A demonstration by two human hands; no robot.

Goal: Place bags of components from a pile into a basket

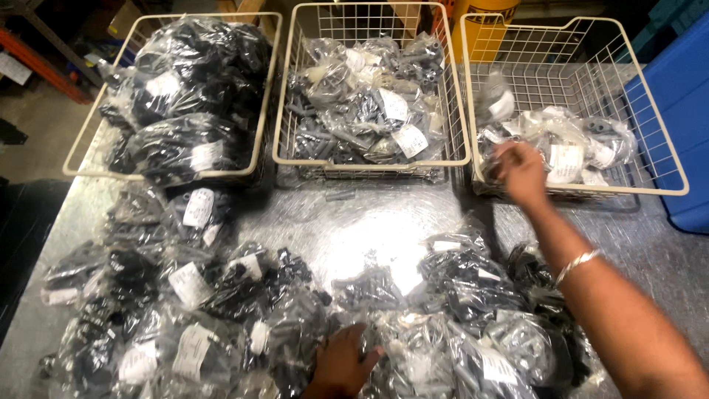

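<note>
Left hand (341, 363), cut off by the frame edge, presses flat on bagged parts (413, 347); right hand (521, 172) at the right basket (668, 185) rim, grasp unclear. Bare worktop (354, 229) between.

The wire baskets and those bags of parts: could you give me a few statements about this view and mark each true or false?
1. Three wire baskets stand in a row on the metal table. True.
2. The right basket is the fullest. False: it holds the fewest bags.
3. The right hand reaches over the right basket's front rim. True.
4. The left hand is inside the left basket. False: it rests on the bags piled on the table.
5. The right wrist wears a bracelet. True.
</note>
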